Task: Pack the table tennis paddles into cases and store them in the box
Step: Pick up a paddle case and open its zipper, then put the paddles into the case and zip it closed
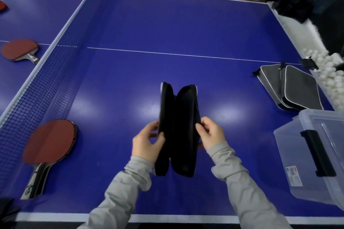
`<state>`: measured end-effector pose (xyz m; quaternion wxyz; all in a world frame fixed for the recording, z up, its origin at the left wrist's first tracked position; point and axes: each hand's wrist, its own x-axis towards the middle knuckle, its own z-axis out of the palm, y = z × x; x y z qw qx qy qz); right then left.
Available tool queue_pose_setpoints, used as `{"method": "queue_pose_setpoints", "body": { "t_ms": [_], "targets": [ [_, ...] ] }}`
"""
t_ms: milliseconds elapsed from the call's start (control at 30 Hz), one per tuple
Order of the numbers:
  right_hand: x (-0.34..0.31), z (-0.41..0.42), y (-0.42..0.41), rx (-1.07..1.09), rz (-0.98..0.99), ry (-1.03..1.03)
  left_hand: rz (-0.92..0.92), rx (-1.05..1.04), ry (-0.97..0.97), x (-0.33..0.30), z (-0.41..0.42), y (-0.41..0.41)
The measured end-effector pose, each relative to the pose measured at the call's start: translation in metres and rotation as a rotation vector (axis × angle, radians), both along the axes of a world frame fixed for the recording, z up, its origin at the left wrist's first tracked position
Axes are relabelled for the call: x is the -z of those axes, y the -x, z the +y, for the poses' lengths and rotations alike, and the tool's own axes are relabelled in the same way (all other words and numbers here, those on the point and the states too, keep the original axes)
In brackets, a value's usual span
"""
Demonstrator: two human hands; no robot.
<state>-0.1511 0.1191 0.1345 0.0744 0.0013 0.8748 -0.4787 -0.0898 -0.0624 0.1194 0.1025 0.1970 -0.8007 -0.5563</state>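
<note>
Both hands, the left hand [147, 140] and right hand [211, 133], grip an opened black case [178, 128] at frame centre above the blue table [186, 24].

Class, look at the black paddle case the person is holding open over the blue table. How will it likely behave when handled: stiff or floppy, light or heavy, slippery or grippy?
The black case probably holds its shape: both halves stand upright between the left hand and right hand without sagging. It seems light, since fingertip grips suffice. Its matte, fabric-like surface looks unlikely to slip.
</note>
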Motion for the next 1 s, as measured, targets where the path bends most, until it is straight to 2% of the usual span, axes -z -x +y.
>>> {"method": "queue_pose_setpoints", "body": {
  "t_ms": [100, 200, 333, 600, 667, 733, 800, 867, 933, 1000],
  "targets": [
    [0.011, 0.025, 0.018, 0.059, -0.086, -0.028, -0.164, -0.125, 0.087, 0.012, -0.047, 0.007],
    [0.030, 0.055, 0.031, 0.082, -0.152, -0.199, -0.371, -0.189, 0.144, 0.034, -0.093, 0.009],
    [0.061, 0.083, 0.032, 0.115, -0.299, -0.388, -0.524, -0.196, 0.120, 0.066, -0.119, 0.006],
    [0.109, 0.087, 0.032, 0.195, -0.410, -0.470, -0.600, -0.168, 0.172, 0.108, -0.112, 0.010],
    [0.115, 0.086, 0.032, 0.245, -0.410, -0.471, -0.609, -0.141, 0.247, 0.112, -0.109, 0.010],
    [0.118, 0.081, 0.025, 0.256, -0.301, -0.491, -0.575, -0.068, 0.392, 0.116, -0.102, 0.006],
    [0.122, 0.069, 0.013, 0.169, -0.095, -0.570, -0.518, 0.054, 0.600, 0.120, -0.089, -0.002],
    [0.127, 0.053, -0.002, -0.033, 0.006, -0.675, -0.502, 0.276, 0.775, 0.125, -0.073, -0.007],
    [0.138, 0.041, -0.013, -0.270, -0.060, -0.776, -0.570, 0.472, 0.855, 0.134, -0.061, -0.010],
    [0.152, 0.038, -0.020, -0.406, -0.148, -0.854, -0.658, 0.548, 0.878, 0.142, -0.061, -0.012]
  ]
}}
